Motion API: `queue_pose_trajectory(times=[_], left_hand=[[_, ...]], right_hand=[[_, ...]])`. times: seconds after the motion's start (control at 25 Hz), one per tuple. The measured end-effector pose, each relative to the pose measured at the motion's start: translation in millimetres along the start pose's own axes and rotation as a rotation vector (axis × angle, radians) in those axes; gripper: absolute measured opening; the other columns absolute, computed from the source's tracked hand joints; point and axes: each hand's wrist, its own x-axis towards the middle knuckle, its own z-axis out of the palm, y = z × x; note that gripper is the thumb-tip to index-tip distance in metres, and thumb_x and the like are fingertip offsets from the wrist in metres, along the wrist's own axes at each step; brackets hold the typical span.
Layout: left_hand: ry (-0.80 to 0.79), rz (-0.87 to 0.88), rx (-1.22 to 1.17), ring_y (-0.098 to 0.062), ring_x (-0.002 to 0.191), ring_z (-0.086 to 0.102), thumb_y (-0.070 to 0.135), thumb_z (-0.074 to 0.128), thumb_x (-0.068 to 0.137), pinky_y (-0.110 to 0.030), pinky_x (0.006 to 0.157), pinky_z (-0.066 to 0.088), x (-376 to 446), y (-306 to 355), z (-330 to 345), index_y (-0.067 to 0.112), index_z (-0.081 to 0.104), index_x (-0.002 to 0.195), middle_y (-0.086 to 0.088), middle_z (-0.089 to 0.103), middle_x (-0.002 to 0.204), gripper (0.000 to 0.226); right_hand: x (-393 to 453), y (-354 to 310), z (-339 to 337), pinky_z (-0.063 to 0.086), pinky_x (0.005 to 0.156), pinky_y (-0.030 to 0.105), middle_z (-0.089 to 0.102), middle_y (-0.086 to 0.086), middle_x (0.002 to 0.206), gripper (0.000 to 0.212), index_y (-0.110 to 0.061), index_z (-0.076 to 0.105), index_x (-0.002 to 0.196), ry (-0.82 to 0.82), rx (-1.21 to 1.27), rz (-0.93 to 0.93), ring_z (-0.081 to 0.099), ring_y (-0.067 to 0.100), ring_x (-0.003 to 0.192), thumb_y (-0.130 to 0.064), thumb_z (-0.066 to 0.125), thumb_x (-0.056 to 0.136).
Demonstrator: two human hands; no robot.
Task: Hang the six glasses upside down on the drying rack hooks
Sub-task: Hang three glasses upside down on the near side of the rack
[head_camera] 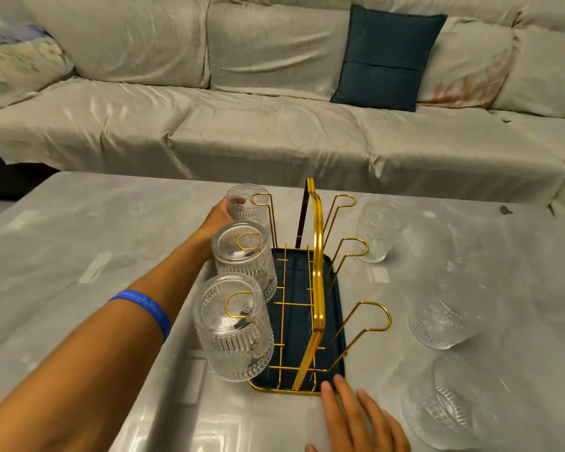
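Note:
A gold wire drying rack [317,256] with a dark tray base stands on the grey table. Two ribbed glasses hang upside down on its left hooks, the near glass [232,327] and the middle glass [243,259]. My left hand [217,216] grips a third glass [247,203], upturned beside the far left hook. The right hooks are bare. Three more glasses stand on the table to the right: far glass [377,231], middle glass [447,309], near glass [444,409]. My right hand [356,415] rests flat at the rack's near right corner, fingers spread.
The glossy grey table [95,256] runs wide to the left. Behind it stands a cloth-covered sofa [242,125] with a dark teal cushion [385,57]. A small dark speck [505,210] lies at the table's far right.

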Motion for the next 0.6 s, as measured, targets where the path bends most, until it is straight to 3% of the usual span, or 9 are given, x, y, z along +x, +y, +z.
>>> queue_pose_trajectory(times=[0.08, 0.16, 0.32, 0.44, 0.6], left_hand=[[0.028, 0.025, 0.014, -0.040, 0.120, 0.055, -0.004, 0.073, 0.080, -0.054, 0.103, 0.047, 1.9, -3.4, 1.8, 0.002, 0.041, 0.133, -0.025, 0.052, 0.136, 0.061], [0.081, 0.031, 0.038, -0.033, 0.113, 0.058, 0.013, 0.083, 0.074, -0.048, 0.096, 0.052, -8.6, 0.4, -4.6, 0.009, 0.040, 0.127, -0.017, 0.055, 0.128, 0.068], [0.132, 0.072, 0.185, -0.022, 0.103, 0.061, 0.045, 0.090, 0.056, -0.042, 0.087, 0.056, -49.2, 34.1, -51.5, 0.021, 0.046, 0.125, -0.003, 0.060, 0.119, 0.085], [0.183, 0.121, 0.254, -0.013, 0.086, 0.062, 0.049, 0.093, 0.044, -0.034, 0.071, 0.054, -79.9, 72.3, -87.5, 0.027, 0.051, 0.113, 0.001, 0.064, 0.103, 0.084], [0.206, 0.240, 0.281, -0.011, 0.082, 0.063, 0.061, 0.088, 0.040, -0.024, 0.060, 0.051, -111.7, 121.7, -95.6, 0.025, 0.056, 0.109, 0.004, 0.064, 0.096, 0.085]], right_hand=[[1.9, 0.2, -0.9, 0.051, 0.072, 0.041, 0.075, 0.004, 0.098, 0.060, -0.020, 0.048, 0.110, -0.009, -0.012, -0.002, 0.072, 0.029, 0.077, -0.061, 0.010, 0.088], [-1.5, -4.2, -2.7, 0.042, 0.077, 0.038, 0.074, 0.004, 0.102, 0.060, -0.021, 0.048, 0.112, -0.027, 0.007, 0.035, 0.071, 0.030, 0.081, -0.062, 0.013, 0.086], [-8.8, -12.5, -17.6, 0.051, 0.072, 0.047, 0.072, 0.008, 0.107, 0.066, -0.018, 0.054, 0.113, -0.096, 0.026, 0.111, 0.070, 0.035, 0.086, -0.061, 0.011, 0.086], [-12.5, -15.9, -26.2, 0.051, 0.072, 0.050, 0.071, 0.010, 0.109, 0.078, -0.016, 0.069, 0.108, -0.173, 0.051, 0.165, 0.069, 0.036, 0.088, -0.060, 0.008, 0.086], [-14.7, -15.5, -31.6, 0.053, 0.064, 0.053, 0.072, 0.012, 0.107, 0.085, -0.011, 0.074, 0.100, -0.167, 0.071, 0.157, 0.069, 0.039, 0.085, -0.062, 0.006, 0.086]])
